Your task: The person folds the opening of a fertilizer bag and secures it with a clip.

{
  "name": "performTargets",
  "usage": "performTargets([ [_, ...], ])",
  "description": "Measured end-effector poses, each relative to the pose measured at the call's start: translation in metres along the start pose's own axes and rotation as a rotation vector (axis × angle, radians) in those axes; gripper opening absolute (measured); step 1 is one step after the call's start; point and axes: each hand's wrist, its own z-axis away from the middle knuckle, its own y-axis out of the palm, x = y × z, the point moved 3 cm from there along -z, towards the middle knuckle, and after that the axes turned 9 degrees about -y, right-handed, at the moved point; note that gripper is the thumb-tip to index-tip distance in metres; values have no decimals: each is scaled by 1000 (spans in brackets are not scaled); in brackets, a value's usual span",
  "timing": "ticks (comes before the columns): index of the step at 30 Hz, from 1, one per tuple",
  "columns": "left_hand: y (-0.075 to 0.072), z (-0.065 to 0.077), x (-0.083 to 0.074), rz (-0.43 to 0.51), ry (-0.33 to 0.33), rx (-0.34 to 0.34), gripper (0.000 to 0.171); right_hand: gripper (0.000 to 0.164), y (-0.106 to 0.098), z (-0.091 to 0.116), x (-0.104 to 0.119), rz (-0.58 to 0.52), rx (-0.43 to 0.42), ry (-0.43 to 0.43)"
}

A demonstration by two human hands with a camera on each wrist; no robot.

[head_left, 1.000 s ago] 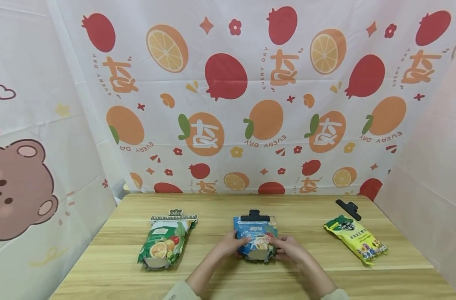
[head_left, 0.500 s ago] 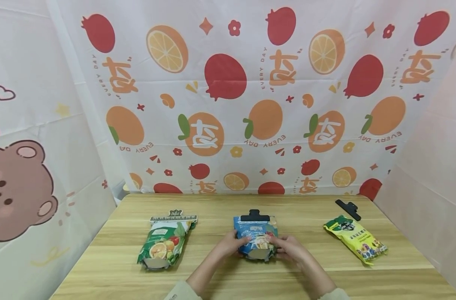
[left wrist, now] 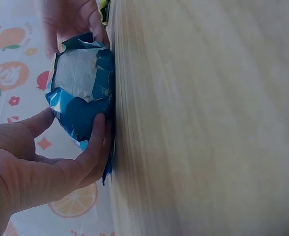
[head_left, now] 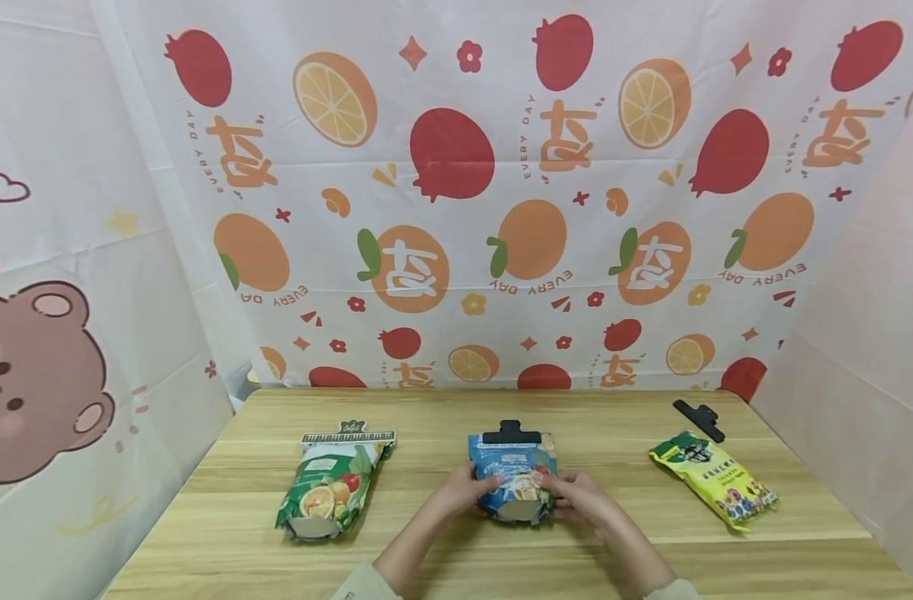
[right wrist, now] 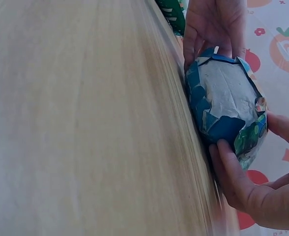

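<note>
Midway across the tabletop [head_left: 426,417], the blue snack bag [head_left: 513,465] lay face up between the left hand [head_left: 459,490] and the right hand [head_left: 582,497], its long axis running away from the body. Its blunt, pale end [right wrist: 228,91] faced the near side, while the far end carried a black bag clip [head_left: 511,435] set crosswise to that axis. From the left hand the bag lay to the right, from the right hand to the left; neither was nearer, since both gripped it, one on each long side. The thumbs rested on the printed upper face, and in the wrist views the fingers [left wrist: 97,140] curled against the lower side, close to the wood. Both holds sat on the near half, so the clip lay straight ahead, past the thumbs, untouched by either hand.

Well apart on the left, a green snack bag [head_left: 325,492] lay slightly slanted, a piano-key-patterned clip [head_left: 349,436] spanning its far end. Well apart on the right, a yellow-and-green bag [head_left: 715,482] slanted from far left to near right. Just beyond its far end lay a second black clip [head_left: 699,418]; whether the two touched could not be told.
</note>
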Motion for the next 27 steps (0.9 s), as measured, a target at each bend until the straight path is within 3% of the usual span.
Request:
performTargets([
  [6,0,1,-1,-17,-10,-2,53,44,0,1,1,-17,26,-23],
  [14,0,2,-2,-56,-16,-25,58,48,-1,3,-1,5,4,-9],
  [22,0,1,-7,-261,12,-134,64,62,-4,4,0,9,68,12],
  [27,4,5,-18,-443,43,-273,65,66,-12,6,1,9,88,22],
])
